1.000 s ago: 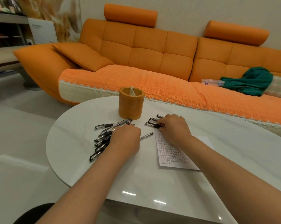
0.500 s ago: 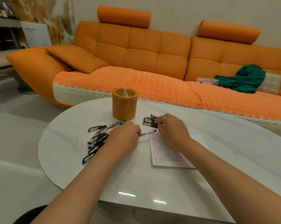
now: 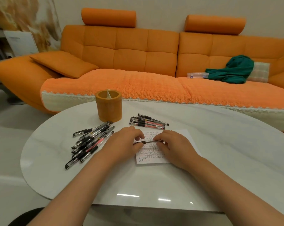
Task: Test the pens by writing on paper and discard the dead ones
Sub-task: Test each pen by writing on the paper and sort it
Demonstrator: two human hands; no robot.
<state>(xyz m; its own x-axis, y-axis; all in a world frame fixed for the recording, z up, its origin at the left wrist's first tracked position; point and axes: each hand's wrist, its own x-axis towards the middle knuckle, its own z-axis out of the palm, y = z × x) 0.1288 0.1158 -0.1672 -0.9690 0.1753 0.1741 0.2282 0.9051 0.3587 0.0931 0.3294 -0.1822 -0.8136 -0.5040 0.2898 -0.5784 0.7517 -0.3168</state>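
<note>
Both hands hold one pen point(image 3: 149, 142) level over the paper point(image 3: 180, 136), a white sheet covered with rows of small written marks. My left hand point(image 3: 124, 144) pinches the pen's left end and my right hand point(image 3: 172, 146) pinches its right end. A loose pile of several black-capped pens point(image 3: 90, 141) lies on the table left of my left hand. A smaller bunch of pens point(image 3: 147, 122) lies just beyond the paper. The orange round pen holder point(image 3: 108, 106) stands behind both piles.
The white oval table point(image 3: 154, 181) has its near edge close to me. Behind it runs an orange sofa point(image 3: 138, 51) with a green cloth point(image 3: 234, 70) and a clear plastic box point(image 3: 197, 75) on the seat.
My left hand lifted a pen from beside the left pile and carried it right over the paper. My right hand left the far bunch of pens and took the pen's other end.
</note>
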